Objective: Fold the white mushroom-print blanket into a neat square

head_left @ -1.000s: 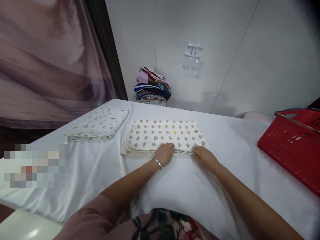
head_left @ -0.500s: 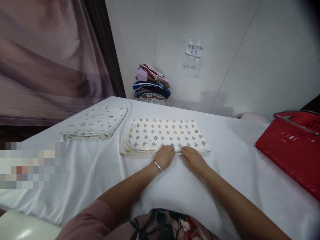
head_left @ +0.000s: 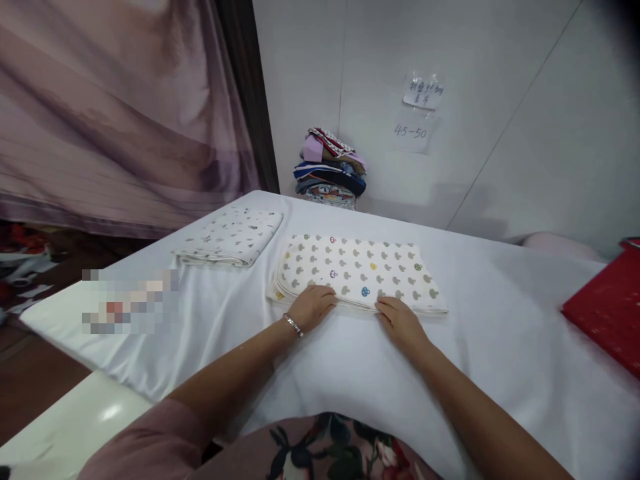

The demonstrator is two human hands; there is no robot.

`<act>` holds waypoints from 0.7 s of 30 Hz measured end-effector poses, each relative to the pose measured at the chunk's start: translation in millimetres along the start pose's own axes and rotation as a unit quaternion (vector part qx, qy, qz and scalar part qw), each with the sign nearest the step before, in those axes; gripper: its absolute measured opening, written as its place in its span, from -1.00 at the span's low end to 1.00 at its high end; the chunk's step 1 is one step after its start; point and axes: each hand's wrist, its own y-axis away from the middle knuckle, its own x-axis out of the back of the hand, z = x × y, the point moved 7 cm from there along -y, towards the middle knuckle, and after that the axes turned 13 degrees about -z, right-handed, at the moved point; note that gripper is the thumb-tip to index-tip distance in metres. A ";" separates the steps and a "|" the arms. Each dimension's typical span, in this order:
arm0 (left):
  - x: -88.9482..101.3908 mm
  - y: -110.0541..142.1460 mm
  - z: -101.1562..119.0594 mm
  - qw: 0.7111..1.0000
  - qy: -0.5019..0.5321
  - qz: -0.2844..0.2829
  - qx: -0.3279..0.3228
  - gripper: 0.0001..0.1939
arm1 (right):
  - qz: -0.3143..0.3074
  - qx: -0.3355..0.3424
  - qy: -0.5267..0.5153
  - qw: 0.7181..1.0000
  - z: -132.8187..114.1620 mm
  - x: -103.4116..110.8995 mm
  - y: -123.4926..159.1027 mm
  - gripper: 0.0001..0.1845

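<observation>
A folded cream cloth with a mushroom print (head_left: pixel 357 270) lies in the middle of the white-covered table (head_left: pixel 350 360). My left hand (head_left: pixel 311 305), with a bracelet on its wrist, rests flat on the cloth's near left edge, fingers stretched out. My right hand (head_left: pixel 397 321) lies flat at the near edge a little to the right, fingertips on the cloth. Neither hand holds anything. A second folded cloth with small prints (head_left: pixel 233 235) sits to the left of the first.
A pile of folded coloured clothes (head_left: pixel 330 168) stands at the table's far end against the white wall, under two paper notes (head_left: pixel 417 110). A red basket (head_left: pixel 607 310) is at the right edge. A mauve curtain (head_left: pixel 125 113) hangs on the left.
My left hand has slid left along the cloth's near edge, widening the gap between the hands. The view has turned left, pushing the red basket toward the right edge.
</observation>
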 end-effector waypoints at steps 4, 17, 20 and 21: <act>6.0 13.0 -12.0 0.999 0.021 0.043 0.012 -0.84 | -0.060 -0.007 -0.010 0.998 -7.3 10.1 -9.5 -0.78; 3.5 12.2 -21.8 0.995 -0.018 0.054 0.080 -0.84 | -0.028 -0.044 0.019 0.998 -10.1 5.5 -9.2 -0.77; 4.0 14.5 -20.6 0.995 -0.034 0.046 0.084 -0.84 | -0.008 -0.047 0.013 0.999 -7.2 4.2 -6.7 -0.75; 3.1 15.2 -19.7 0.995 -0.036 0.040 0.083 -0.85 | -0.005 -0.049 0.009 0.999 -6.6 4.0 -6.3 -0.74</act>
